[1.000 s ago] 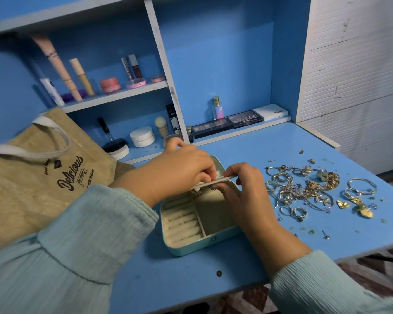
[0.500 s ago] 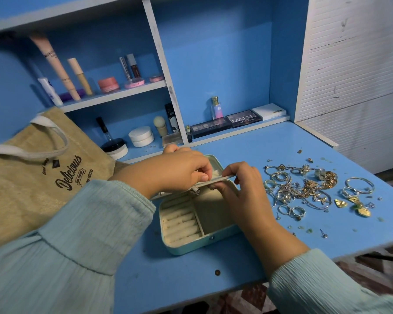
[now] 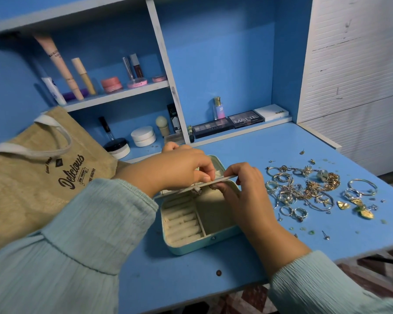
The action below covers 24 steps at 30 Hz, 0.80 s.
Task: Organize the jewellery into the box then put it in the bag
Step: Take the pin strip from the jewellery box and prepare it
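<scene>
Jewellery [image 3: 304, 189] lies in a loose tangle on the blue bench [image 3: 247, 150], at about three o'clock from the open box [image 3: 197, 223], which sits mid-bench in front of the person. Both hands meet over the box's far edge: the left hand [image 3: 179, 171] and the right hand [image 3: 243, 191] each pinch a thin pale flap [image 3: 213, 181], fingers curled onto it, with a small piece hanging from it that is too small to identify. Rings, hoops and fine chains look light, hard and slippery, and the chains seem likely to snag each other, so lifting one piece at a time by its rim or clasp would probably serve better than scooping. Loose studs scattered at four o'clock look easy to lose. The box appears rigid and small, best held by its sides. A jute bag [image 3: 39, 177] lies at nine o'clock, touching the left sleeve. Behind, blue shelves [image 3: 123, 94] carry cosmetics, and a white slatted wall [image 3: 359, 64] stands at one o'clock.
</scene>
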Each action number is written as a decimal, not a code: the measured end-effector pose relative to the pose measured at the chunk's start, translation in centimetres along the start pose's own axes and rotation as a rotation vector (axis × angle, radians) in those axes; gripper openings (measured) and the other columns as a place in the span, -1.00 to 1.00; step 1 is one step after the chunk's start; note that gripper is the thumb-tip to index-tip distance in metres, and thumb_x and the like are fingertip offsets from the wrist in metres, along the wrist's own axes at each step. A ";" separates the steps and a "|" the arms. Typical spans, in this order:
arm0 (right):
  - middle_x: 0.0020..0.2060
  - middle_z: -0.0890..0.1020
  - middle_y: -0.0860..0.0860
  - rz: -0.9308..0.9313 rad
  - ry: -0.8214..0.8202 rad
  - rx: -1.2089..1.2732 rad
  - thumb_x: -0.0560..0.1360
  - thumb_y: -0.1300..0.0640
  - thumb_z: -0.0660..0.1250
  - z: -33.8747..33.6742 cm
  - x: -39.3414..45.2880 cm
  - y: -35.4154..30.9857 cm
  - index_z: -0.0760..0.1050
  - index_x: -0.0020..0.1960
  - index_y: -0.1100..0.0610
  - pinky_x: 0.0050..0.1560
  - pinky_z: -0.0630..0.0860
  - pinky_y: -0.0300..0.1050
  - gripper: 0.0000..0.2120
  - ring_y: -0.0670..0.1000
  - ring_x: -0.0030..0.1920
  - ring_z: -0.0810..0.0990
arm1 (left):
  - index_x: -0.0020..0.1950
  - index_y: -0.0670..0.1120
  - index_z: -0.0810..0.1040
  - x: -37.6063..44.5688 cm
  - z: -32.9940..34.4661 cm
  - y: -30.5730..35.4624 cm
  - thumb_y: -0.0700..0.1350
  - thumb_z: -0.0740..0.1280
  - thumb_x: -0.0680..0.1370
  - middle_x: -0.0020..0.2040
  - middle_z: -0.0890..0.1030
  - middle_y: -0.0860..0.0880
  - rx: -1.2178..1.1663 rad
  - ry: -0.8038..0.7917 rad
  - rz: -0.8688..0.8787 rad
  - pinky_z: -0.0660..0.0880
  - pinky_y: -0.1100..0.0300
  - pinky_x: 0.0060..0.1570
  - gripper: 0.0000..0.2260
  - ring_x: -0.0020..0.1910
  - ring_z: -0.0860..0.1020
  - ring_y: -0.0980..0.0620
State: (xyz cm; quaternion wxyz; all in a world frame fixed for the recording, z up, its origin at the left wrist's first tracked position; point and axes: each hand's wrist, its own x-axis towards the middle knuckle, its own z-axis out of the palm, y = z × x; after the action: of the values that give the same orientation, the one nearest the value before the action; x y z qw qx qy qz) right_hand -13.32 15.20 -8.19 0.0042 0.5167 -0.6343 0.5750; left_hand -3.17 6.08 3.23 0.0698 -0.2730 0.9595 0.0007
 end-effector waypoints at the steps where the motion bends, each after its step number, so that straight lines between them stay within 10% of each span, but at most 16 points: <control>1: -0.19 0.37 -0.27 -0.004 0.003 0.001 0.41 0.14 0.44 0.0 0.0 0.0 0.47 -0.02 0.21 -0.04 0.24 -0.50 -0.77 -0.16 -0.19 0.25 | -0.08 0.21 0.45 -0.1 -0.1 -0.2 0.02 0.23 0.59 0.08 0.47 0.19 -0.004 0.009 -0.012 0.04 0.08 0.28 -0.92 0.20 0.31 0.16; 24: -0.17 0.36 -0.32 -0.109 0.019 0.050 0.37 0.11 0.38 0.5 -0.1 1.0 0.47 -0.03 0.13 -0.05 0.23 -0.55 -0.79 -0.43 -0.06 0.29 | -0.24 0.30 0.40 -0.2 -0.3 -0.8 0.11 0.24 0.55 0.09 0.36 0.20 -0.007 -0.007 0.033 -0.04 0.04 0.32 -0.84 0.14 0.20 0.18</control>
State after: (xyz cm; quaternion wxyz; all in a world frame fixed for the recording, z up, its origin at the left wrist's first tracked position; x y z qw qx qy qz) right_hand -13.60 14.66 -9.09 0.0285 0.5451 -0.5906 0.5944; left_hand -2.63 5.47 3.57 0.0721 -0.2575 0.9636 0.0060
